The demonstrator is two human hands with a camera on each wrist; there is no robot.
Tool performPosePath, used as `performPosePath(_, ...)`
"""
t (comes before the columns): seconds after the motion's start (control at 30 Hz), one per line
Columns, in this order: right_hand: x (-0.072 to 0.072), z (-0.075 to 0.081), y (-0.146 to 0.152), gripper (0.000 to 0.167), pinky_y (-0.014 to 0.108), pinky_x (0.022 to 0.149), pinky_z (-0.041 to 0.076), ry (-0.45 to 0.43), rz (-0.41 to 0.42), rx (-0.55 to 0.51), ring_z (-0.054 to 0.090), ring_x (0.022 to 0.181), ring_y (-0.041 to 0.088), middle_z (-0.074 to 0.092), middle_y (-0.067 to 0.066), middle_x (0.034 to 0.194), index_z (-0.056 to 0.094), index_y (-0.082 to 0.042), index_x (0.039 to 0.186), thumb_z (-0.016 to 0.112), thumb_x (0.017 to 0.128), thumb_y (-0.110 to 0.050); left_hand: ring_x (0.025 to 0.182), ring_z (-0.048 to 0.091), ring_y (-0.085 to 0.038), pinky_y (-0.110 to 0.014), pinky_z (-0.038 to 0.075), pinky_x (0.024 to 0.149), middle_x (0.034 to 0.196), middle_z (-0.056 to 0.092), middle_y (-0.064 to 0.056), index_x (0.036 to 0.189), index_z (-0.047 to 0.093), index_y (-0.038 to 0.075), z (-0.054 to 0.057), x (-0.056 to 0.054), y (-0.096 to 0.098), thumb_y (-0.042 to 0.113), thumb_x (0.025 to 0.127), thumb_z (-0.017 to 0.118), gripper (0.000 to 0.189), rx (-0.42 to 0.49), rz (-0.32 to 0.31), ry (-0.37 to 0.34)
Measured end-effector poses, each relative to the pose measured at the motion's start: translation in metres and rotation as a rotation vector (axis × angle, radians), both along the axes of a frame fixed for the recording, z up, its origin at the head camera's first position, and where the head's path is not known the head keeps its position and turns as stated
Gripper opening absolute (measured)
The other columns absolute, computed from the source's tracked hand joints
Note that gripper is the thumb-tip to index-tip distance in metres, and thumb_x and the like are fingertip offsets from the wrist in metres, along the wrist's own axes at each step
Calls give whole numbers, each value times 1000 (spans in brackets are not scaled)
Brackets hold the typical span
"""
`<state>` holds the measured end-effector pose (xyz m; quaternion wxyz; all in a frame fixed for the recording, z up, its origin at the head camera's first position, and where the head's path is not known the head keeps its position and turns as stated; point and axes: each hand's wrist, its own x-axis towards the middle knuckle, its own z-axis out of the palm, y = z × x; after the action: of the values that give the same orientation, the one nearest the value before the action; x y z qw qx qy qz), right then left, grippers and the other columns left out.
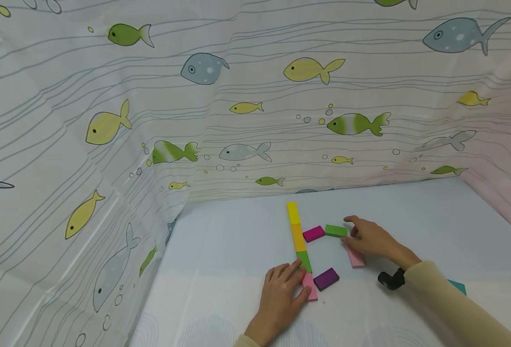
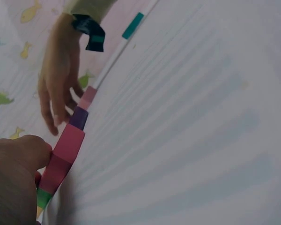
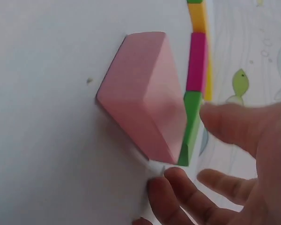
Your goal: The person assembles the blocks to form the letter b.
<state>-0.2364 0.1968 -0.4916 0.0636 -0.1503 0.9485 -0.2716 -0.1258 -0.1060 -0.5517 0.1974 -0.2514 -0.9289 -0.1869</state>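
Note:
A line of blocks runs away from me: a pink block (image 1: pixel 311 288), a green block (image 1: pixel 304 261), an orange block (image 1: pixel 298 237) and a yellow block (image 1: pixel 293 212). My left hand (image 1: pixel 281 294) rests its fingers and thumb on the near pink and green blocks. A second pink block (image 3: pixel 136 89) lies on the right, and my right hand (image 1: pixel 370 238) hovers over its far end, fingers loosely bent and spread. Its thumb is close to another green block (image 1: pixel 335 231), which sits beside a magenta block (image 1: pixel 314 233). A purple block (image 1: pixel 327 279) lies next to the near pink one.
The blocks lie on a white table (image 1: pixel 221 231). A teal block (image 1: pixel 457 286) is partly hidden behind the right forearm. A black strap (image 1: pixel 392 279) hangs at the right wrist. A fish-printed curtain (image 1: pixel 247 130) surrounds the table at the back and sides.

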Motion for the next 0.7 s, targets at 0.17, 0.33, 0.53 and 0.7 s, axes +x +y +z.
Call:
performPosePath(0.17, 18, 3, 12, 84, 45, 85, 59, -50, 64, -51, 65, 100, 22, 69, 12, 117, 48, 0, 151, 85, 88, -43, 126, 64, -21, -48, 51, 104, 151, 64, 3, 137, 73, 22, 2, 1, -2, 43, 99, 72, 44, -7, 0, -23)
performPosePath(0.33, 30, 4, 16, 83, 48, 90, 57, -19, 116, -56, 64, 107, 25, 67, 10, 122, 55, -3, 142, 91, 81, -45, 126, 64, -22, -49, 51, 104, 151, 64, 2, 137, 73, 21, 3, 0, -4, 42, 98, 74, 44, 4, 3, -14)
performPosePath(0.53, 31, 0, 19, 65, 43, 89, 57, 19, 110, -35, 63, 105, 21, 67, 6, 117, 64, -5, 129, 91, 82, -42, 124, 64, -22, -50, 52, 104, 150, 65, 1, 136, 73, 21, 1, -1, -2, 41, 98, 73, 43, 19, -9, 2)
performPosePath(0.7, 28, -3, 26, 66, 47, 88, 58, 15, 72, -18, 64, 103, 23, 68, 10, 118, 64, -3, 132, 90, 84, -39, 124, 65, -22, -48, 51, 104, 150, 65, 2, 136, 73, 21, 1, 0, 0, 41, 99, 72, 43, 12, -12, 4)
